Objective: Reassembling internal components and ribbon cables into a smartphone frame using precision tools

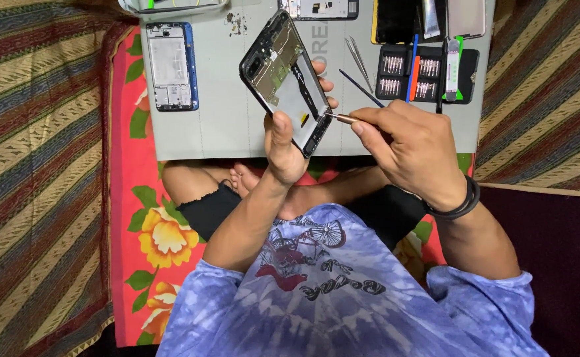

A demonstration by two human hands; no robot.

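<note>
Item: our left hand (283, 142), fingers (279, 123) clamped on the edges of an opened phone frame (283, 79), raised and tilted above the grey mat (224, 112); right hand (412, 149) pinching a slim screwdriver (343, 118), tip at the frame's lower edge. We judge it light, stiff, fragile; grip by rims only, never the exposed board

Wears a blue-and-white tie-dye shirt (343, 311) with long sleeves pushed up, a red bicycle print (303, 248) and dark lettering on the chest. Has a black wristband (462, 203) on the right wrist, black shorts (210, 210), bare feet (250, 178).
</note>
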